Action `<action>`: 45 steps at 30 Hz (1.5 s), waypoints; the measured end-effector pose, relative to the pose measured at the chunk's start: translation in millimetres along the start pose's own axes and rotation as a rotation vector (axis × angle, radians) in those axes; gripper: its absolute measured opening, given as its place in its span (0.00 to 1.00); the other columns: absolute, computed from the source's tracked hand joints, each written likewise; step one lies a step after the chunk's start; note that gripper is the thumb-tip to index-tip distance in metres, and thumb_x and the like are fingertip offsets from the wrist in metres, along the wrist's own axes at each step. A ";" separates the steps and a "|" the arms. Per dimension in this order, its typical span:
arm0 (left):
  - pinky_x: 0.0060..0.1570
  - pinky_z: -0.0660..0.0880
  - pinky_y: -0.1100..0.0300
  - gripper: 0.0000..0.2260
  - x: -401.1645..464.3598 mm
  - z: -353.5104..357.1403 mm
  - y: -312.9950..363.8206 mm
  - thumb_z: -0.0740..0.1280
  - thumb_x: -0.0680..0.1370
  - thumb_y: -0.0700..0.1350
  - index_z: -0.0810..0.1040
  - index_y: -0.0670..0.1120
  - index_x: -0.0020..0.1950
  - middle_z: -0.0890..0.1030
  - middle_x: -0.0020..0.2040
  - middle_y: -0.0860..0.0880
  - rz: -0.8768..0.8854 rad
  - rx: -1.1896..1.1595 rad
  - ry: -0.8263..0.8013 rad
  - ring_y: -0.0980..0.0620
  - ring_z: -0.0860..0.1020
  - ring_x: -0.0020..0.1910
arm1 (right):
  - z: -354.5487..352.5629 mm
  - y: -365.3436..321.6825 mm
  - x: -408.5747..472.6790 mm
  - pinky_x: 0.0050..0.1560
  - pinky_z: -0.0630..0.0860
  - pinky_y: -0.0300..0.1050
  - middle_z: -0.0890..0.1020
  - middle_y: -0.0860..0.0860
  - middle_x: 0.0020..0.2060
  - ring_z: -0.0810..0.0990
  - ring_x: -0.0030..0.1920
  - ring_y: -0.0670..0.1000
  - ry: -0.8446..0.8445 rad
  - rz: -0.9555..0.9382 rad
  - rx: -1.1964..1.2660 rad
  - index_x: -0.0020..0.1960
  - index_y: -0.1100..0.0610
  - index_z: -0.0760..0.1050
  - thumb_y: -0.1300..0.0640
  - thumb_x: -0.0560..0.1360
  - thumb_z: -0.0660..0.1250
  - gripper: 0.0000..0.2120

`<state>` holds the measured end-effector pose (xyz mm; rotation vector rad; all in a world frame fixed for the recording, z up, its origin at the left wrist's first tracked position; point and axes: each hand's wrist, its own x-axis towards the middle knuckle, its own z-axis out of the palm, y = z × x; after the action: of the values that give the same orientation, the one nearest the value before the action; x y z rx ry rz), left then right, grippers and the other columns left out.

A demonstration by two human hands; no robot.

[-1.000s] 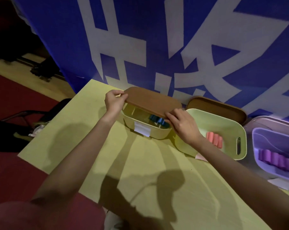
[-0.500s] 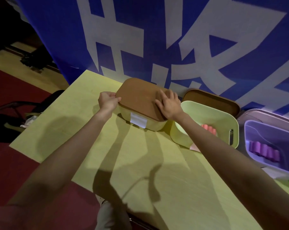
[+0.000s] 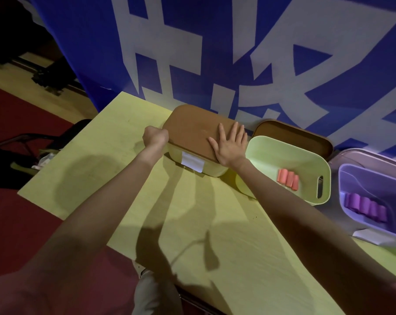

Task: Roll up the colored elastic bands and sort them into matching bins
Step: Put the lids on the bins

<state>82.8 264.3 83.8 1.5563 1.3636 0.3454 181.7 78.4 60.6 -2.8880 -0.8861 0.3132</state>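
A brown lid (image 3: 192,130) lies closed on the yellow-green bin (image 3: 212,170) at the back of the table, hiding what is inside. My left hand (image 3: 155,137) is curled at the lid's left edge and grips it. My right hand (image 3: 230,144) presses flat on the lid's right end, fingers spread. To the right, an open light-green bin (image 3: 281,151) holds several rolled pink bands (image 3: 287,179). Further right, a purple bin (image 3: 351,176) holds several rolled purple bands (image 3: 366,206).
A second brown lid (image 3: 294,135) leans behind the light-green bin. A blue banner with white characters (image 3: 215,53) hangs right behind the yellow table (image 3: 192,223). A white label (image 3: 191,162) is stuck on the covered bin's front. Red floor and dark gear lie to the left.
The lid, held tilted above the bin with blue rolls showing, has come down flat and closed on it. My right hand moved from the lid's edge onto its top and spread flat.
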 end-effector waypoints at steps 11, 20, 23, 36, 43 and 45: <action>0.46 0.74 0.63 0.08 2.4 5.6 -13.2 0.67 0.75 0.32 0.81 0.39 0.52 0.78 0.46 0.48 -0.077 -0.302 -0.058 0.51 0.76 0.43 | 7.5 -0.3 -3.4 0.74 0.38 0.61 0.41 0.63 0.77 0.37 0.76 0.65 0.056 0.000 -0.063 0.79 0.50 0.40 0.34 0.79 0.37 0.34; 0.52 0.75 0.61 0.12 -2.8 6.4 -13.1 0.67 0.74 0.31 0.79 0.35 0.58 0.81 0.55 0.42 -0.066 -0.349 -0.033 0.50 0.77 0.45 | 8.9 0.8 -4.2 0.74 0.38 0.63 0.41 0.64 0.76 0.37 0.75 0.66 0.073 -0.018 -0.090 0.78 0.44 0.39 0.32 0.77 0.36 0.33; 0.54 0.75 0.61 0.12 -4.5 5.7 -15.8 0.67 0.74 0.30 0.78 0.34 0.58 0.81 0.55 0.40 -0.038 -0.370 -0.016 0.50 0.77 0.46 | 9.1 0.5 -4.5 0.74 0.39 0.63 0.42 0.64 0.76 0.38 0.75 0.66 0.082 -0.023 -0.096 0.78 0.44 0.40 0.32 0.77 0.36 0.33; 0.57 0.75 0.59 0.17 -1.5 7.3 -22.6 0.69 0.74 0.34 0.74 0.36 0.63 0.80 0.58 0.41 -0.008 -0.324 -0.012 0.45 0.79 0.57 | 7.1 0.6 -4.7 0.74 0.38 0.62 0.41 0.63 0.77 0.37 0.75 0.66 0.054 -0.020 -0.089 0.78 0.44 0.40 0.32 0.77 0.37 0.33; 0.61 0.68 0.51 0.23 -16.5 8.3 -2.8 0.70 0.75 0.42 0.70 0.43 0.69 0.71 0.66 0.42 0.321 0.356 0.215 0.43 0.68 0.66 | -29.5 38.0 -9.8 0.74 0.40 0.59 0.49 0.61 0.77 0.43 0.77 0.60 0.012 -0.034 0.221 0.79 0.52 0.48 0.37 0.81 0.45 0.31; 0.62 0.67 0.51 0.19 -26.9 21.1 5.9 0.67 0.76 0.41 0.72 0.43 0.67 0.71 0.66 0.43 0.439 0.351 0.225 0.44 0.68 0.66 | -43.7 70.0 -20.7 0.75 0.48 0.57 0.58 0.61 0.75 0.52 0.76 0.59 0.147 -0.015 0.287 0.77 0.57 0.55 0.41 0.82 0.49 0.30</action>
<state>93.3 231.5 88.9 2.1707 1.2895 0.5868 212.8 7.3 95.4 -2.6017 -0.7677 0.2040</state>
